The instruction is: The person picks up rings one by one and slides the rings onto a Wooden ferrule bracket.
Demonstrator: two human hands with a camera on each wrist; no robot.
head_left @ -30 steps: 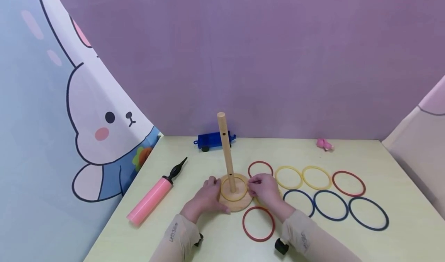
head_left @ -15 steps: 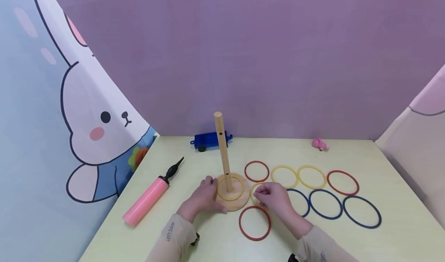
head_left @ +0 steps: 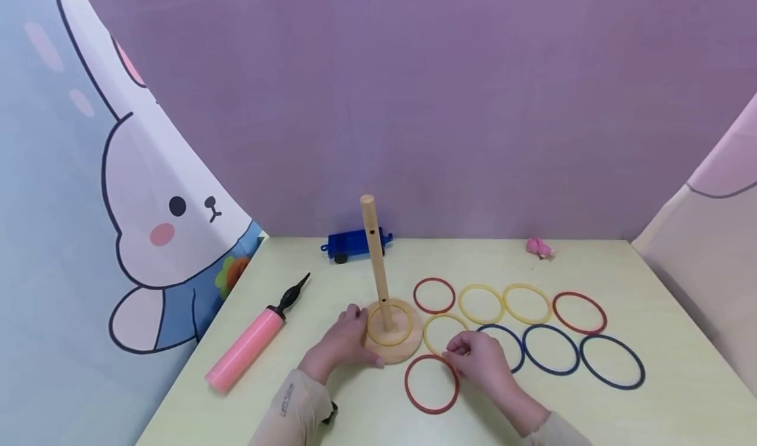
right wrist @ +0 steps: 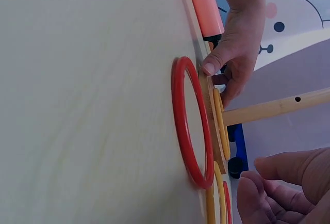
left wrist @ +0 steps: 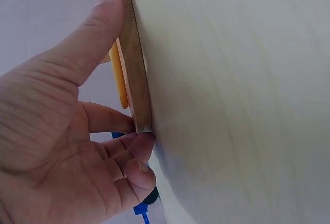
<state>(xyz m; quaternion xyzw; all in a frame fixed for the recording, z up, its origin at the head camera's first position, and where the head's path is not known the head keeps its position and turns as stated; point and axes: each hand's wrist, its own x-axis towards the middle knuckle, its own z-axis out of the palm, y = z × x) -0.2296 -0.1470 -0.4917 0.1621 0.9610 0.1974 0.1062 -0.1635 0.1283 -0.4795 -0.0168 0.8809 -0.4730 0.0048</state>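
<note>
A wooden ring-toss stand has an upright peg [head_left: 376, 262] on a round base [head_left: 405, 351]. One yellow ring [head_left: 412, 326] lies flat on that base, around the peg. My left hand [head_left: 343, 341] grips the base's left edge, thumb at the near side and fingers farther back. Right of the base, my right hand [head_left: 481, 360] hovers beside a loose yellow ring [head_left: 425, 337] and a red ring [head_left: 407, 387]. Its fingers are loosely bent, and nothing shows between thumb and fingers in the right wrist view [right wrist: 286, 182].
More rings lie to the right: a red one [head_left: 434, 278], yellow ones [head_left: 481, 286] and dark blue ones [head_left: 552, 371]. A pink hand pump [head_left: 248, 351] lies at the left. By the back edge are a blue toy wagon [head_left: 349, 243] and a small pink toy [head_left: 539, 247].
My right hand has moved away from the base, rightward and nearer to me, leaving the loose yellow ring more visible. My left hand has kept its grip on the base.
</note>
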